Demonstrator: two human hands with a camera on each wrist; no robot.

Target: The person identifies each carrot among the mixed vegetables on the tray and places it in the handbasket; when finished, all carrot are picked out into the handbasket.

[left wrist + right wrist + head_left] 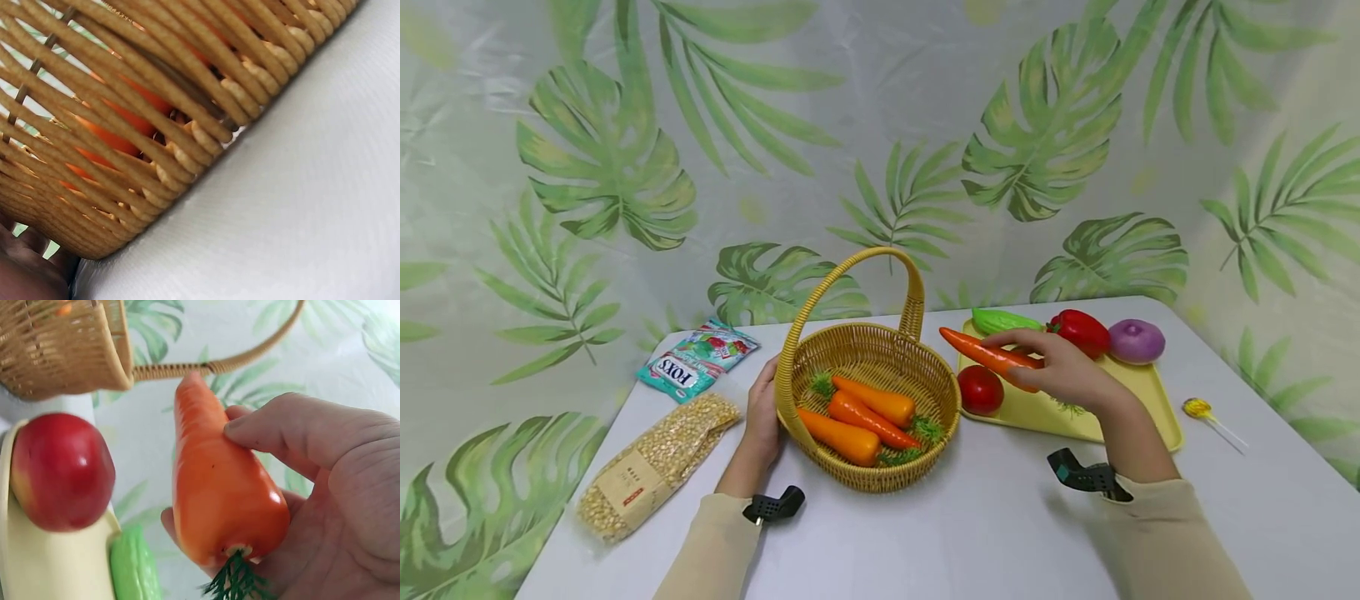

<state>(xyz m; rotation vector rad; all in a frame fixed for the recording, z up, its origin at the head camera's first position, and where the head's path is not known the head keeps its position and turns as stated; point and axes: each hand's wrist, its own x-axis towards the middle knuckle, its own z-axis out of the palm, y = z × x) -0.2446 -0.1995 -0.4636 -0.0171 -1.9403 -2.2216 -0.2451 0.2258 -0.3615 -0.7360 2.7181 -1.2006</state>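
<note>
My right hand (1060, 362) holds an orange carrot (985, 354) above the tray, its thumb and fingers around the thick end. In the right wrist view the carrot (222, 481) points its narrow tip up, its green tuft hanging by the palm. The left hand (765, 412) holds the left side of a round wicker basket (951, 408) at the handle's base, some of its fingers hidden by the wicker. Several carrots (872, 421) with green tops lie inside the basket. Close by the right hand, a red round fruit (981, 390) sits at the tray's left edge.
On the yellow tray (1168, 421) are a green ridged vegetable (1003, 321), a red bell pepper (1082, 333) and a purple onion (1137, 342). A lollipop (1202, 410) lies at right. Left stand a teal candy bag (696, 358) and a bag of pale kernels (658, 467).
</note>
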